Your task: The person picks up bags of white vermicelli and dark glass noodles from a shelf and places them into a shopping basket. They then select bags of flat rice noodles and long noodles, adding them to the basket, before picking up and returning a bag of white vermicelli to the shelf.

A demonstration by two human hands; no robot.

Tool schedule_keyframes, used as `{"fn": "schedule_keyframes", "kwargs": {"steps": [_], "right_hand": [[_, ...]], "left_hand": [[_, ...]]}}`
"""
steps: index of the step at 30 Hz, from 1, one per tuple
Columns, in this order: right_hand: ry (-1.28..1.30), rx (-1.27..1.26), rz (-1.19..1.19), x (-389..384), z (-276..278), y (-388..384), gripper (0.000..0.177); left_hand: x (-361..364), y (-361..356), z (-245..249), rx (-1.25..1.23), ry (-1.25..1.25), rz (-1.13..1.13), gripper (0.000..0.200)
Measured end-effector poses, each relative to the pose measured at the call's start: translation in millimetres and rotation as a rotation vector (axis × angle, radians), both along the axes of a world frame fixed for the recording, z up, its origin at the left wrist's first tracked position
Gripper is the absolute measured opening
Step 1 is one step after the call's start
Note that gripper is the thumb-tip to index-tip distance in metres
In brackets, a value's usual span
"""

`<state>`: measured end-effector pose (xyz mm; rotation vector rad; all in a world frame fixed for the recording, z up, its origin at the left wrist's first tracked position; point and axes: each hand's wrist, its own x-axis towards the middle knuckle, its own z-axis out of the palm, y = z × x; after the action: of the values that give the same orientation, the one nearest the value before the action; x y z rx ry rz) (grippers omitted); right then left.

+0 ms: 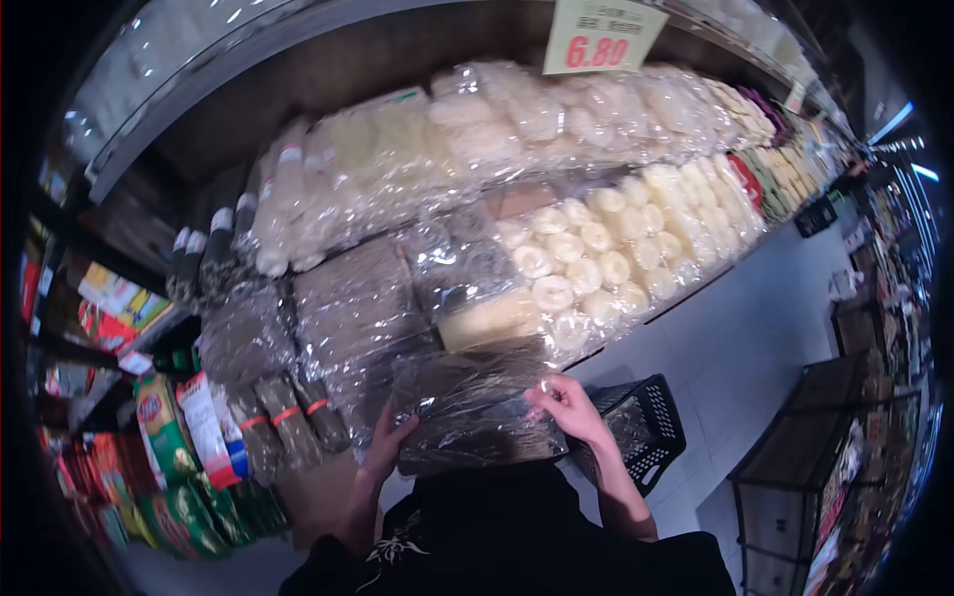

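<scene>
Close to my body, a clear plastic-wrapped pack of dark, noodle-like strands (479, 425) is held level between both hands. My left hand (388, 442) grips its left end, fingers mostly hidden under it. At the right end, my right hand (572, 408) pinches the wrapping with thumb and fingers. Just beyond the pack lies a pale yellow wrapped block (489, 320) on the display. Left of that block is a larger dark wrapped pack (355, 288).
White ring-shaped bundles (581, 248) lie under plastic along the front of the display. Behind them are pale wrapped bundles (527, 114) below a price sign (602, 40). A black basket (646, 427) stands on the floor at right. Colourful bags (164, 427) fill the left side.
</scene>
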<state>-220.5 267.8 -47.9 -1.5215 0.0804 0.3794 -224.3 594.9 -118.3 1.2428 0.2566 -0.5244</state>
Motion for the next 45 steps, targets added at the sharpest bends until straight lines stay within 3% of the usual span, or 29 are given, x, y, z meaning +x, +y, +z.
{"fn": "schedule_keyframes", "kwargs": {"steps": [2, 4, 7, 8, 12, 14, 17, 19, 22, 24, 27, 33, 36, 39, 41, 43, 45], "right_hand": [[0.04, -0.025, -0.032, 6.8, -15.7, 7.6, 0.022], [0.054, -0.051, 0.009, 16.7, -54.7, 17.9, 0.021], [0.108, 0.032, -0.038, 34.3, -69.5, 45.2, 0.017], [0.106, 0.068, -0.042, 43.9, -73.7, 58.8, 0.016], [0.02, 0.023, 0.058, 86.3, -118.3, 101.3, 0.016], [0.113, -0.102, 0.053, 92.4, -138.7, 124.7, 0.019], [-0.061, -0.284, -0.011, 81.7, -191.8, 136.4, 0.025], [0.006, -0.336, 0.053, 72.0, -184.9, 137.3, 0.029], [-0.041, -0.259, -0.128, 58.1, -174.9, 144.1, 0.027], [0.009, -0.531, -0.112, 61.9, -176.1, 149.7, 0.048], [0.007, -0.65, -0.143, 81.5, -169.5, 157.7, 0.051], [-0.087, -0.455, -0.208, 102.7, -162.9, 173.5, 0.038], [-0.012, -0.403, -0.19, 99.6, -162.5, 173.9, 0.043], [-0.162, -0.552, -0.233, 89.8, -167.1, 175.4, 0.054], [-0.327, -0.449, -0.319, 85.1, -162.7, 176.2, 0.064], [-0.189, -0.449, -0.306, 83.4, -168.1, 171.5, 0.066], [-0.253, -0.417, -0.261, 88.9, -171.1, 171.6, 0.065]], "left_hand": [[-16.4, 10.2, -10.3, 0.054, -0.003, 0.092, 0.065], [-22.6, 18.8, -18.0, 0.291, -0.161, 0.137, 0.071], [-24.0, 39.1, -26.2, 0.182, -0.177, 0.279, 0.076], [-18.2, 48.3, -27.7, 0.326, -0.375, 0.292, 0.078], [4.4, 84.0, -17.3, 0.245, -0.211, 0.338, 0.076], [8.7, 97.6, -45.9, 0.639, -0.049, 0.246, 0.071], [-6.4, 103.4, -81.6, 0.79, -0.118, 0.272, 0.067], [-13.7, 99.6, -72.8, 0.808, -0.103, 0.247, 0.07], [-12.0, 87.5, -65.0, 0.8, -0.051, 0.242, 0.073], [0.0, 72.1, -52.9, 1.187, -0.056, 0.172, 0.074], [19.3, 71.8, -59.8, 1.186, -0.25, 0.276, 0.072], [46.9, 76.6, -50.8, 1.202, -0.154, 0.25, 0.075], [42.1, 68.1, -55.0, 1.277, -0.165, 0.266, 0.074], [31.4, 56.7, -52.6, 1.249, -0.268, 0.389, 0.072], [26.7, 52.1, -55.0, 1.587, -0.612, 0.288, 0.071], [17.3, 35.6, -43.0, 1.546, -0.582, 0.215, 0.072], [9.3, 16.7, -26.1, 1.452, -0.708, -0.075, 0.075]]}}
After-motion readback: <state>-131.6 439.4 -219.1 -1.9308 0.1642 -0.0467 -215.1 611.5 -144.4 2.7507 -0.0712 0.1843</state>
